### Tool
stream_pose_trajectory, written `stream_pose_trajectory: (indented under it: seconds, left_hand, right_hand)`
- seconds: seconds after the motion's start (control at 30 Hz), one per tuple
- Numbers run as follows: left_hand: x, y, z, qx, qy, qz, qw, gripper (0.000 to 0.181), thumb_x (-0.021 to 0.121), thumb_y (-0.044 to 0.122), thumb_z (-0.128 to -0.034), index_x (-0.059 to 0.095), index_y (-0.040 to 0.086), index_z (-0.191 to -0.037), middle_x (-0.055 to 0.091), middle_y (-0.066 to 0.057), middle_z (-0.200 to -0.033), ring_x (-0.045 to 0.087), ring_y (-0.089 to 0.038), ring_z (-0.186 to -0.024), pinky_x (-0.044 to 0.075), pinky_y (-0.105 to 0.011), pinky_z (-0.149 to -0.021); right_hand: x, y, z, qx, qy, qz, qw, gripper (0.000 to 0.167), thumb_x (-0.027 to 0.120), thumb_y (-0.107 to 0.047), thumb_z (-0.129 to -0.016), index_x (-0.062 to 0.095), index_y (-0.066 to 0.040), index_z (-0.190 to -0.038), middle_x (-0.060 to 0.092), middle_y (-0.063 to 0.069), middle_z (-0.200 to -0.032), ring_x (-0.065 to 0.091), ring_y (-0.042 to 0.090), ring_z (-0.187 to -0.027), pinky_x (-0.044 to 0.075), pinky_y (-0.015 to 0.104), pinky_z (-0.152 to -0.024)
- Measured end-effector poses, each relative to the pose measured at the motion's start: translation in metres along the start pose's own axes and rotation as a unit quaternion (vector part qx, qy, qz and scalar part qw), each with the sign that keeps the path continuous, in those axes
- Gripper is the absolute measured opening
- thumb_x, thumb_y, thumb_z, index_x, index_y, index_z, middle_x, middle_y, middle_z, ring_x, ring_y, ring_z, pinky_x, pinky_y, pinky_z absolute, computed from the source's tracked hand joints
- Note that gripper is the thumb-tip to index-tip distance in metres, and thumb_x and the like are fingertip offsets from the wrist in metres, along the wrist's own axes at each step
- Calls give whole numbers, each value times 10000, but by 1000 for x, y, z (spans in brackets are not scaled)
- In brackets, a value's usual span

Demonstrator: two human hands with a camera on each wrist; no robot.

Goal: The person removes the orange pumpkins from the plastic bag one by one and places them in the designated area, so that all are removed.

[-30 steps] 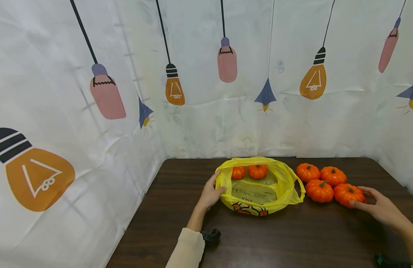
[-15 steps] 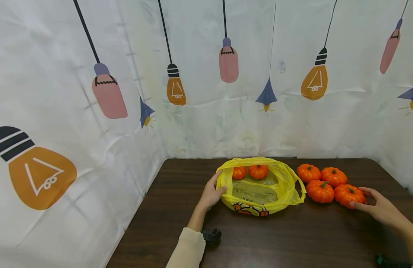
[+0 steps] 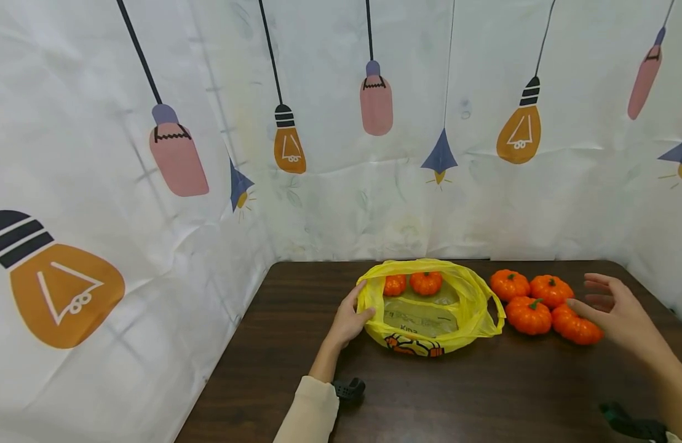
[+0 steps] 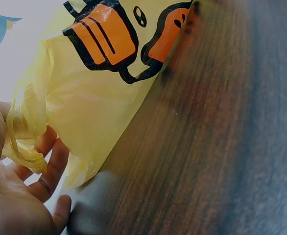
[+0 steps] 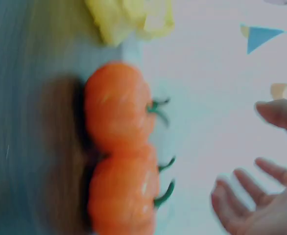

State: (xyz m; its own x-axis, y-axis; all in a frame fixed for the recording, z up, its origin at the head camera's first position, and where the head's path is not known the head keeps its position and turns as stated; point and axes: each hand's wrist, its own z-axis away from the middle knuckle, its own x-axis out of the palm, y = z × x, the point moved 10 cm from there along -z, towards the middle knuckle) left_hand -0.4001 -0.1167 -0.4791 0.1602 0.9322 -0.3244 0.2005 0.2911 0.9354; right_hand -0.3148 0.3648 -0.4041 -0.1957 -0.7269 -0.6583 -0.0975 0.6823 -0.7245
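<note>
The left hand (image 3: 348, 320) held the left edge of the yellow bag (image 3: 476, 307), its grip closed around the film, while the bag rested mouth-open on the tabletop (image 3: 457, 400) with two pumpkins (image 3: 426, 283) visible inside. The right hand (image 3: 625, 317), its grip spread and unloaded, was positioned beside four clustered pumpkins (image 3: 529, 316) right of the bag.

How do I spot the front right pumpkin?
On the brown table, find the yellow plastic bag. Right of it sit four orange pumpkins; pick the front-right one. In the head view, unlike its neighbours', its stem hides behind the right hand.
</note>
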Motion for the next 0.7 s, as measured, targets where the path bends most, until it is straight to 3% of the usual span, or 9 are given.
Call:
stream_pose_trajectory:
  seconds: [0.07,0.13,0.2,0.4,0.57,0.7]
  left_hand:
    - [0,1,0,20,-8,2,10000,691,628,113,-997,337,212,-1616,409,-217,-1596,595,-339,-1275,562,-425,-939]
    - [0,1,1,29,-19,24,10000,692,630,113,-995,337,208,-1616,425,-226,-1582,608,-333,-1254,567,-412,-922]
    - [1,2,1,24,-18,41,10000,694,631,112,-994,337,208,-1615,447,-230,-1565,620,-323,-1231,570,-398,-909]
    - [0,2,1,32,14,-55,10000,702,640,101,-984,344,199,-1614,502,-246,-1511,644,-296,-1163,573,-351,-865]
    - [1,1,0,39,-12,43,10000,700,634,102,-989,338,199,-1615,510,-262,-1496,643,-305,-1169,572,-360,-871]
    - [1,2,1,42,-42,114,9999,701,632,104,-993,330,201,-1618,510,-265,-1494,637,-308,-1189,571,-380,-887]
  right_hand:
    - [2,-20,2,-480,125,-337,9982,707,641,-257,-1021,272,-73,-1595,487,100,-1437,559,-1,-1104,529,237,-756]
    - [5,-39,5,-952,188,-645,9932,624,657,-160,-1007,361,-178,-1556,526,-140,-1329,501,-190,-988,481,95,-705]
    - [11,-59,6,-1313,177,-830,9877,587,665,-90,-991,422,-222,-1508,509,-293,-1253,541,-183,-1008,497,88,-731]
    - [45,-100,8,-1657,-108,-882,9822,525,664,-99,-993,468,-130,-1479,517,-237,-1283,563,-114,-1036,527,134,-775]
    - [82,-122,4,-1808,-464,-1087,9764,462,647,-132,-1010,503,-120,-1449,528,-171,-1299,601,-27,-1044,560,221,-778]
    - [109,-133,-2,-1739,-688,-1287,9739,421,653,-179,-1012,533,-122,-1411,556,-32,-1310,617,27,-1034,572,255,-784]
